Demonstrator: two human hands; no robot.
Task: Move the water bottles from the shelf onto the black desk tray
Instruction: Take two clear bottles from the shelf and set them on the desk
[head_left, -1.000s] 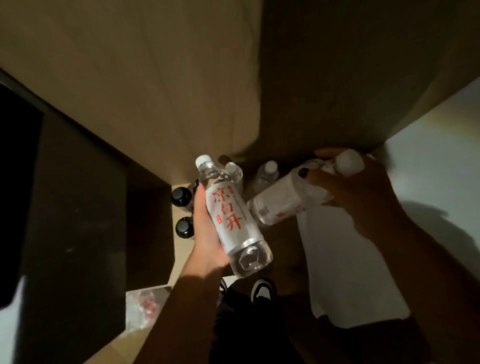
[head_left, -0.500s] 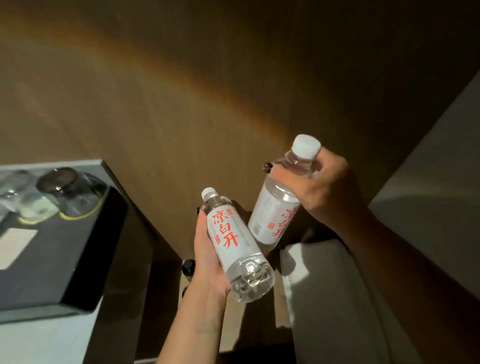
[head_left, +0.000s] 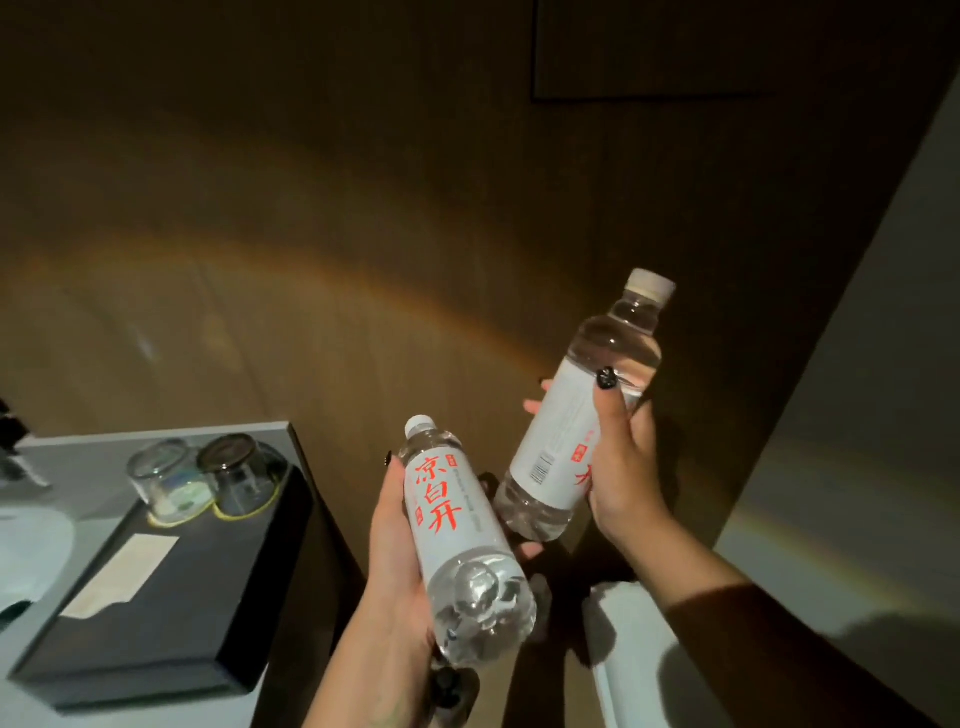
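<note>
My left hand (head_left: 395, 561) grips a clear water bottle (head_left: 460, 540) with a white label and red characters, cap pointing up and away. My right hand (head_left: 623, 467) holds a second water bottle (head_left: 582, 410) by its label, tilted with its white cap up to the right. Both bottles are in the air in front of a wooden wall, to the right of the black desk tray (head_left: 171, 613). The tray lies on a grey desk at the lower left.
Two upturned glasses (head_left: 208, 475) stand on coasters at the tray's far end, and a pale card (head_left: 122, 571) lies on the tray. The grey desk (head_left: 156, 436) ends just right of the tray. A white surface (head_left: 639, 675) sits at the lower right. Dark bottle caps (head_left: 452, 686) show below.
Both hands have risen from the low shelf with a bottle each, and my view has swung up and left. The tray and glasses have come further into view. My right hand has shifted from the bottle's neck to its label.
</note>
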